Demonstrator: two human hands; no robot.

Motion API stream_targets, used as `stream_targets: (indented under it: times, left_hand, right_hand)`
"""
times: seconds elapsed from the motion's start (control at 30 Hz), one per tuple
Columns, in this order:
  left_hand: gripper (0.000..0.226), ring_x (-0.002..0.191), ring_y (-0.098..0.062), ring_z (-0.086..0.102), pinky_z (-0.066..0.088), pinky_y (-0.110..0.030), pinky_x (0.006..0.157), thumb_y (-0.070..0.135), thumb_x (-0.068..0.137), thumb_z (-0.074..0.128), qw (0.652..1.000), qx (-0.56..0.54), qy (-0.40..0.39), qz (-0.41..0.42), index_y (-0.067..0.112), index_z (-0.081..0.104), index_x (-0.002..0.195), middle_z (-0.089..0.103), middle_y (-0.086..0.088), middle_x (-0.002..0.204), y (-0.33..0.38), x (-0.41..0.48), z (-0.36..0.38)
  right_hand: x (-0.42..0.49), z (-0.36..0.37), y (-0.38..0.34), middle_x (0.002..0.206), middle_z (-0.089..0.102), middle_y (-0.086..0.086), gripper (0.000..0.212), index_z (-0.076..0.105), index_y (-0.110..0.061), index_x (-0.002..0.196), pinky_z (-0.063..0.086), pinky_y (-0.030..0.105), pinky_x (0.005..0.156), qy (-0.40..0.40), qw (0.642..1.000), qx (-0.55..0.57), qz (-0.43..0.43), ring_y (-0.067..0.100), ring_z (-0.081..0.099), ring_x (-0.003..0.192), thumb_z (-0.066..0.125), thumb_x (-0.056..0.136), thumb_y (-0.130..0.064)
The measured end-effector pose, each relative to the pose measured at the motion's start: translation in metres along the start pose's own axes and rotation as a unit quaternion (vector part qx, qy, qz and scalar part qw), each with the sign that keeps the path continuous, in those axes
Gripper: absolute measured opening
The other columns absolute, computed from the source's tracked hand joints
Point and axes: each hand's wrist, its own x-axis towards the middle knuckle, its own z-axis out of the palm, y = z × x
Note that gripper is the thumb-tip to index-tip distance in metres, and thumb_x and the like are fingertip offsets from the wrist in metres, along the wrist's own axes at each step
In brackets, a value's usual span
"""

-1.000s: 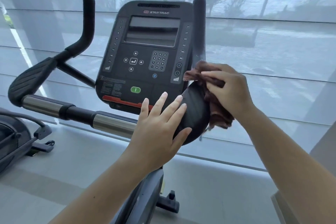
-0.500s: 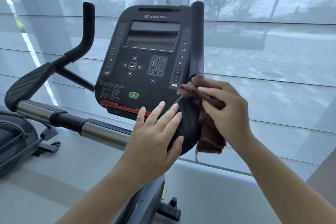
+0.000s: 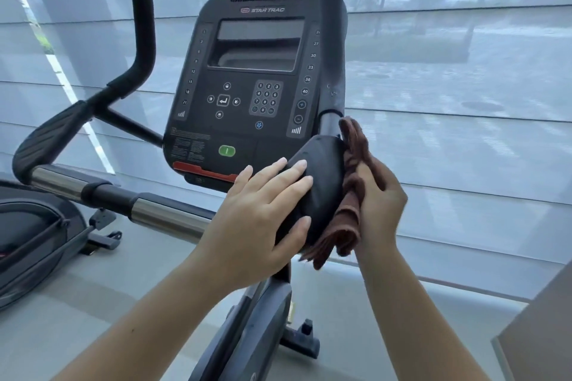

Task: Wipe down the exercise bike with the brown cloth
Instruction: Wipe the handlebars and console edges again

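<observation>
The exercise bike's black console (image 3: 257,83) fills the middle of the view, with upright handlebar grips on both sides. Below its right corner sits a rounded black elbow pad (image 3: 322,182). My left hand (image 3: 266,213) lies flat on the pad's left side, fingers spread over it. My right hand (image 3: 380,204) grips the brown cloth (image 3: 349,195) and presses it against the pad's right side; the cloth's loose end hangs below the pad.
A chrome and black handlebar (image 3: 123,198) runs left to another arm pad (image 3: 49,136). Another dark machine (image 3: 34,232) stands at the lower left. Shaded windows (image 3: 464,102) lie behind the bike. A grey panel edge (image 3: 538,331) shows at the lower right.
My right hand has slid the cloth from the top of the pad down along its right side. My left hand stays on the pad.
</observation>
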Motion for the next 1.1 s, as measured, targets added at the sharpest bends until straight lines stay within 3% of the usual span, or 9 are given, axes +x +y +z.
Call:
stream_targets:
  times: [0.23,0.37,0.47,0.53,0.63,0.7,0.77,0.9,1.1]
  left_hand:
    - [0.048,0.130,-0.024,0.039,0.039,-0.051,0.098,0.033,0.086,0.041,1.000,-0.004,0.010,0.013,0.008,0.055,0.124,0.047,-0.005,0.138,-0.003,0.001,0.004]
    - [0.047,0.130,-0.023,0.039,0.038,-0.048,0.101,0.032,0.086,0.040,1.000,0.006,0.012,0.014,0.008,0.054,0.124,0.048,-0.004,0.137,-0.003,0.000,0.004]
    - [0.047,0.129,-0.023,0.040,0.038,-0.046,0.100,0.032,0.086,0.041,1.000,0.015,0.019,0.009,0.008,0.055,0.123,0.048,-0.004,0.136,-0.001,0.000,0.004]
    - [0.046,0.129,-0.023,0.041,0.039,-0.046,0.099,0.031,0.086,0.041,1.000,0.017,0.022,0.008,0.007,0.056,0.123,0.049,-0.004,0.136,0.000,0.000,0.004]
    - [0.046,0.129,-0.024,0.041,0.039,-0.046,0.099,0.031,0.086,0.041,0.999,0.020,0.024,0.008,0.007,0.056,0.122,0.049,-0.005,0.136,0.000,0.000,0.003]
    - [0.046,0.129,-0.023,0.041,0.038,-0.045,0.100,0.030,0.087,0.040,0.999,0.022,0.026,0.008,0.007,0.056,0.123,0.049,-0.005,0.136,0.000,0.000,0.004]
    - [0.046,0.129,-0.023,0.041,0.037,-0.043,0.101,0.030,0.087,0.039,0.999,0.019,0.025,0.005,0.007,0.056,0.123,0.049,-0.004,0.136,0.001,0.000,0.005]
    - [0.046,0.128,-0.025,0.041,0.038,-0.045,0.100,0.029,0.086,0.039,0.999,0.021,0.024,-0.001,0.006,0.056,0.122,0.050,-0.005,0.135,0.004,0.000,0.003]
    - [0.046,0.128,-0.027,0.042,0.040,-0.048,0.097,0.027,0.088,0.037,1.000,0.014,0.027,0.005,0.004,0.056,0.122,0.049,-0.008,0.135,0.003,0.000,0.003]
  right_hand:
    - [-0.067,-0.015,0.036,0.080,0.073,-0.009,0.034,0.073,-0.032,0.083,0.050,0.015,0.063,0.031,0.996,0.070,0.054,0.006,0.066,0.072,0.055,0.086,-0.002]
    - [-0.037,-0.007,0.017,0.094,0.065,0.008,0.026,0.070,-0.016,0.095,0.048,0.035,0.079,0.023,0.999,0.041,0.006,0.018,0.057,0.082,0.053,0.086,0.000]
    - [-0.022,-0.006,0.006,0.109,0.065,0.014,0.022,0.070,-0.023,0.094,0.045,0.050,0.095,-0.004,1.000,0.024,-0.019,0.027,0.061,0.099,0.057,0.086,-0.006]
    - [-0.036,-0.008,0.010,0.110,0.066,0.005,0.019,0.071,-0.030,0.089,0.045,0.044,0.098,-0.007,0.999,0.026,-0.021,0.020,0.060,0.107,0.064,0.084,-0.014]
    - [-0.065,-0.012,0.017,0.109,0.066,-0.005,0.016,0.071,-0.038,0.086,0.046,0.019,0.091,0.005,0.998,0.020,-0.066,0.007,0.060,0.107,0.072,0.074,-0.027]
    - [-0.059,-0.014,0.014,0.108,0.064,-0.005,0.019,0.070,-0.037,0.085,0.044,0.011,0.088,-0.006,0.993,-0.022,-0.116,0.004,0.060,0.104,0.073,0.074,-0.022]
    - [-0.032,-0.011,0.002,0.108,0.063,-0.002,0.025,0.067,-0.037,0.085,0.043,0.013,0.091,-0.040,0.984,-0.098,-0.147,0.003,0.059,0.102,0.073,0.075,-0.015]
    - [0.005,-0.004,-0.013,0.108,0.065,0.007,0.018,0.067,-0.030,0.086,0.045,0.046,0.096,-0.097,0.989,-0.095,-0.061,0.027,0.061,0.101,0.071,0.078,-0.014]
    - [-0.080,-0.019,0.014,0.105,0.066,-0.006,0.024,0.067,-0.047,0.084,0.049,0.025,0.090,-0.021,0.996,-0.056,-0.068,0.004,0.062,0.099,0.073,0.070,-0.028]
